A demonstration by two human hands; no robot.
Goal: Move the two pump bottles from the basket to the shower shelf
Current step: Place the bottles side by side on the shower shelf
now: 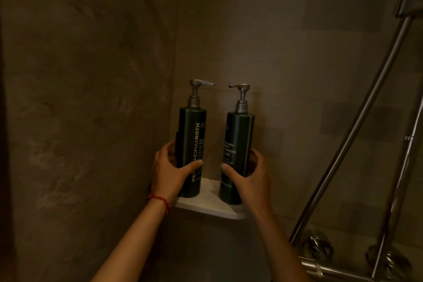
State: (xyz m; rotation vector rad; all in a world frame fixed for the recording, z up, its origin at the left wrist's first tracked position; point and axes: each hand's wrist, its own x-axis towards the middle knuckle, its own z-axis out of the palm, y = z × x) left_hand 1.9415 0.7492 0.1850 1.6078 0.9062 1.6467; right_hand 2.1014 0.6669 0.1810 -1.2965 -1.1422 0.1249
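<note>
Dark-green plastic, two items, both upright on the white corner shower shelf [207, 207], long axes vertical.

Item one: left pump bottle [191, 151], grey pump head, nozzle pointing to 3 o'clock. We held it low on the body with our left hand [170, 170], fingers wrapped around it, thumb across the printed front. A red cord [160, 201] sat on that wrist.

Item two: right pump bottle [237, 155], matching pump, nozzle pointing to 9 o'clock, so the two spouts faced each other. Our right hand [249, 177] clasped its lower body, fingers curled behind, thumb in front.

Position: both bases appeared to rest on the shelf, the right one near the front edge at 6 o'clock; contact under our hands we could not confirm. Bottles stood near each other, not touching.

Relation governing the coming move: each bottle lay directly within its own hand's fingers, so release, we judged, meant opening outward, left toward 9 o'clock, right toward 3 o'clock, without tipping them.

Fixtures: metal shower rail [357, 126] at 3 o'clock, well apart.
</note>
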